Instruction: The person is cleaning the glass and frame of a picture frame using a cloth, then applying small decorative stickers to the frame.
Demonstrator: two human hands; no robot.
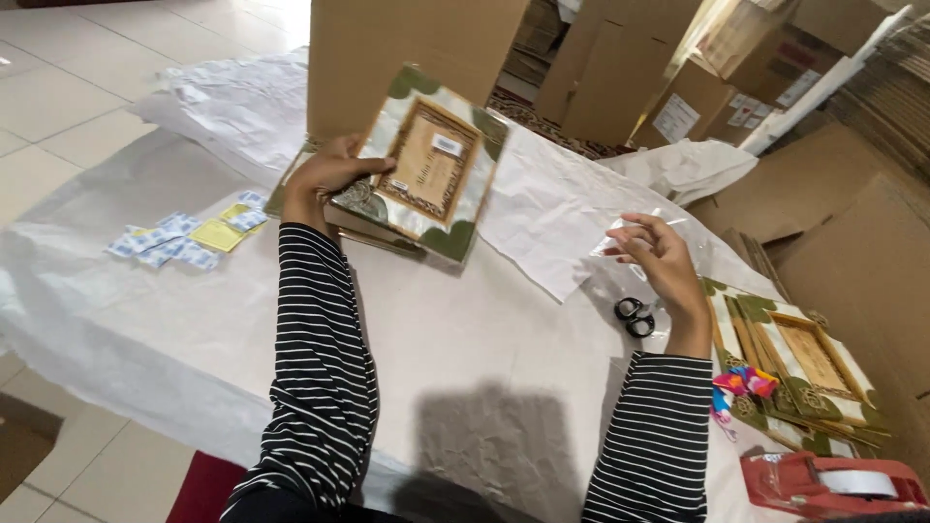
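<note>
1. Head view, the step in hand: you are partway through wrapping decorated frames. Your left hand (329,174) lifts one decorated frame (431,160), cream and green with a wooden centre, tilted up off the small stack of frames (373,228) lying on the paper-covered worktop (465,329).
2. Your left fingers (373,167) are closed over the frame's left edge, thumb on the face.
3. Your right hand (659,257) is raised above the worktop, fingers half curled and pinching what looks like a clear plastic bag (639,228); the film is hard to make out against the paper.
4. My judgement: the next move calls for opening the bag's mouth and bringing frame and bag together, corner first, so the carved edge does not snag the film.
5. Pose: both striped forearms reach forward, the left farther out and higher, the right bent with the wrist cocked inward.
6. Nearby: black scissors (635,317) just below your right hand, more frames (804,373) at the right, a red tape dispenser (833,482) at the near right, small packets (184,242) at the left.
</note>
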